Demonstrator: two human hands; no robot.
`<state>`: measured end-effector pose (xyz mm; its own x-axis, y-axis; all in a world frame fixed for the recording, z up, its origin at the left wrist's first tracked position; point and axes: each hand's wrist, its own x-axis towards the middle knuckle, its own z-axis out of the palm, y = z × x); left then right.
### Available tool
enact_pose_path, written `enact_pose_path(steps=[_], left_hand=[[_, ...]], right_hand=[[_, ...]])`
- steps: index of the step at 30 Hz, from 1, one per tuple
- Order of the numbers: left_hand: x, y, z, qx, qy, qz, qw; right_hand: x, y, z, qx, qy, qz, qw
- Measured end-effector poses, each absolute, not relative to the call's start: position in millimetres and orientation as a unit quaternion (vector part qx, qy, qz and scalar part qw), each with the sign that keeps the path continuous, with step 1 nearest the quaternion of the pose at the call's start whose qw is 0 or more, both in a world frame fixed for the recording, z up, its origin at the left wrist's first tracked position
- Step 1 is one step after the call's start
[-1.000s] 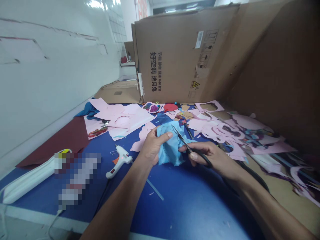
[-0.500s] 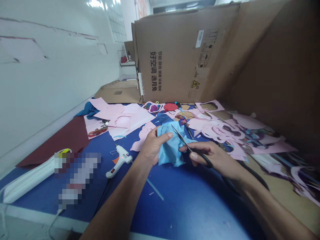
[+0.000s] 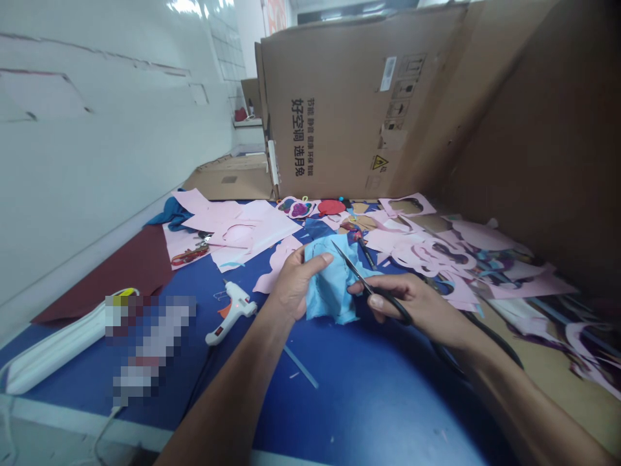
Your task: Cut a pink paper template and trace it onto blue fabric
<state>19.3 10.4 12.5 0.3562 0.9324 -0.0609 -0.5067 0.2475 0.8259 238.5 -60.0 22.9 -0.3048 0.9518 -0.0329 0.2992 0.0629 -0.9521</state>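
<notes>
A light-blue piece of cloth (image 3: 332, 294) hangs above the blue table, creased and with a dark drawn line near its top. My left hand (image 3: 294, 281) is closed on its left edge, thumb lying on the front. Black-handled scissors (image 3: 356, 275) are in my right hand (image 3: 405, 298), their blades pointing up and left across the cloth's upper right part. The right fingers wrap round the handles and also touch the cloth's right side. Whether the blades are cutting at this instant, I cannot tell.
On the left of the blue table (image 3: 359, 388) lie a white glue gun (image 3: 233, 314), a blurred-out power strip (image 3: 155, 349) and dark red sheet (image 3: 116, 275). Pink paper (image 3: 262, 220) and scraps (image 3: 427, 252) spread behind and right. A large cardboard box (image 3: 349, 116) stands at the back.
Almost nothing differs. The cloth and my left thumb have shifted very slightly, while the scissors stay at nearly the same place.
</notes>
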Motion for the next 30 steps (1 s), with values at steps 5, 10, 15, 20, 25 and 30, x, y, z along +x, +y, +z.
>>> enact_pose_path(steps=[5, 10, 15, 20, 25, 30], left_hand=[[18.5, 11.7, 10.3, 0.369, 0.292, 0.492, 0.732], [18.1, 12.0, 12.1, 0.378, 0.291, 0.496, 0.726], [16.8, 12.0, 12.8, 0.382, 0.295, 0.491, 0.726], [16.8, 12.6, 12.9, 0.379, 0.295, 0.490, 0.727], [16.6, 12.5, 13.4, 0.389, 0.291, 0.488, 0.725], [15.5, 13.3, 13.0, 0.388, 0.293, 0.487, 0.726]], right_hand=[[238.6, -60.6, 24.6, -0.491, -0.652, 0.474, 0.331], [239.0, -60.5, 22.3, -0.478, -0.652, 0.482, 0.339], [239.3, -60.6, 20.8, -0.477, -0.646, 0.490, 0.339], [240.1, -60.7, 22.1, -0.478, -0.649, 0.487, 0.337], [240.8, -60.0, 22.2, -0.473, -0.658, 0.485, 0.329], [242.5, -58.9, 20.5, -0.466, -0.661, 0.488, 0.326]])
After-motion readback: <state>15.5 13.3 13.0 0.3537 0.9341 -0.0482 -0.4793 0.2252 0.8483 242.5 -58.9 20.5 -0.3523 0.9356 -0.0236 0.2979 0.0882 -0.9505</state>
